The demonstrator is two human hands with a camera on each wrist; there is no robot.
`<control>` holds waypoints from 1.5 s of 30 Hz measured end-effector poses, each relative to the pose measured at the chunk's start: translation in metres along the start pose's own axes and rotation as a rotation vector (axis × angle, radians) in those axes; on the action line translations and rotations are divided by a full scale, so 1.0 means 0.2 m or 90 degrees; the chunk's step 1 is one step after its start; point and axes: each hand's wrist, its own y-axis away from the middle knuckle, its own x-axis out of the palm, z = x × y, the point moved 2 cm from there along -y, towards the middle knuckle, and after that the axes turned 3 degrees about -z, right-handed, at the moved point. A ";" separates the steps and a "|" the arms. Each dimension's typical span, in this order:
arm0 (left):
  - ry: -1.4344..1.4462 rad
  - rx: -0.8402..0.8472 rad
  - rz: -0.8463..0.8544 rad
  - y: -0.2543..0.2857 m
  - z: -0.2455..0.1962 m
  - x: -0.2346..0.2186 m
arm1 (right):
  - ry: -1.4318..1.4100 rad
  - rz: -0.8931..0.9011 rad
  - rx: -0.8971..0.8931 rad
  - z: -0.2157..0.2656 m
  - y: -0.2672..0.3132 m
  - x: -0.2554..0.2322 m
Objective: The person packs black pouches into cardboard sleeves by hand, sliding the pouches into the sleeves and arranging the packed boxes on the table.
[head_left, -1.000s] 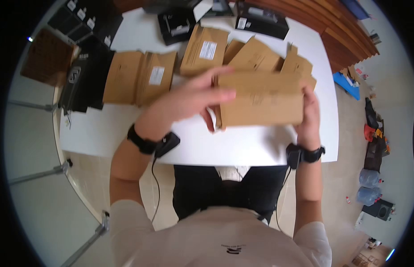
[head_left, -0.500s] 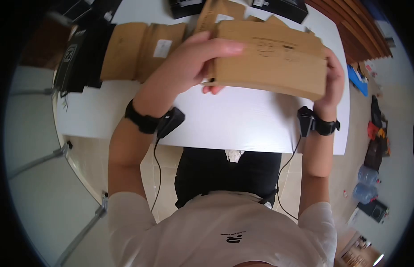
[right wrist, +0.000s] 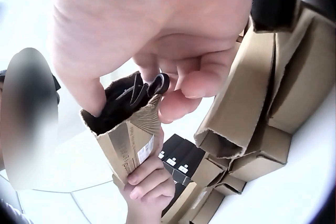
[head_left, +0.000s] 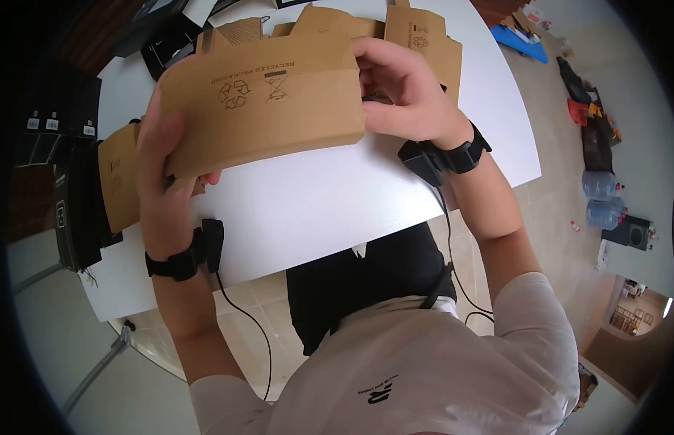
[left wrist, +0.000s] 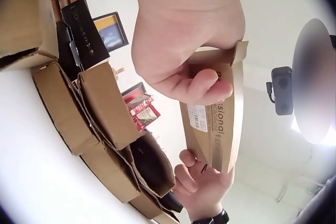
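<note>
A cardboard box (head_left: 271,101) printed with recycling marks is held up over the white table between both hands. My left hand (head_left: 159,145) grips its left end, thumb across the printed face; in the left wrist view the fingers (left wrist: 210,85) curl over its labelled side. My right hand (head_left: 406,90) holds the other end, thumb and fingers spread around the opening. In the right wrist view that end is open, and a black strap-like loop (right wrist: 157,85) sticks out of the dark inside, close to the right fingers (right wrist: 197,85). Deeper contents are hidden.
More cardboard boxes (head_left: 424,47) lie at the back of the white table (head_left: 315,196), and another cardboard box (head_left: 119,181) is at its left. Black boxes (head_left: 79,174) stand along the left edge. Cables (head_left: 261,326) hang from the wrist cameras.
The box has moved left in the head view and tilted, its print now sharp. My right hand has shifted to bent fingers around the open end; the left now wraps the left end.
</note>
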 end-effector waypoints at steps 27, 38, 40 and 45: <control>0.100 -0.008 0.029 -0.05 0.00 -0.04 | -0.183 -0.075 0.077 0.02 0.01 0.04; 0.152 0.058 -0.016 -0.14 0.14 -0.18 | -0.311 -0.303 0.073 0.09 -0.01 -0.09; 0.254 0.009 -0.090 -0.14 0.17 -0.21 | -0.417 -0.287 0.046 0.07 -0.01 -0.12; 0.408 -0.011 0.015 -0.19 0.26 -0.29 | -0.633 -0.211 -0.017 0.02 -0.02 -0.18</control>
